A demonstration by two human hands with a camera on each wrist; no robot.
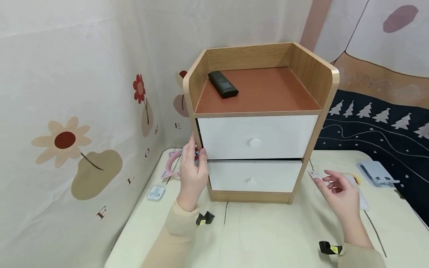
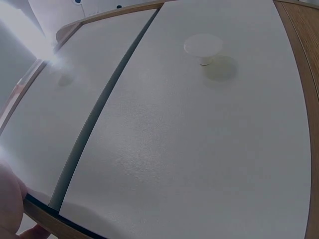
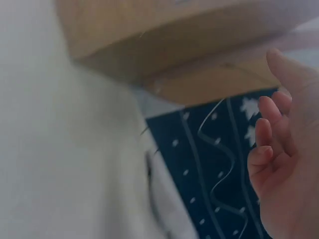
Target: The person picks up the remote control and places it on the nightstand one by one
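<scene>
Head view: the cabinet stands upright on the table; the left hand rests against its left side edge, fingers extended. The right hand is beside the cabinet, fingers loosely bent and apart from it. The wall covering bears the legible letters F, L, O and E; the marking on the black device is too small to read. Left wrist view: the white drawer fronts and a round knob face the camera. Right wrist view: the fingers are half-curled around nothing.
</scene>
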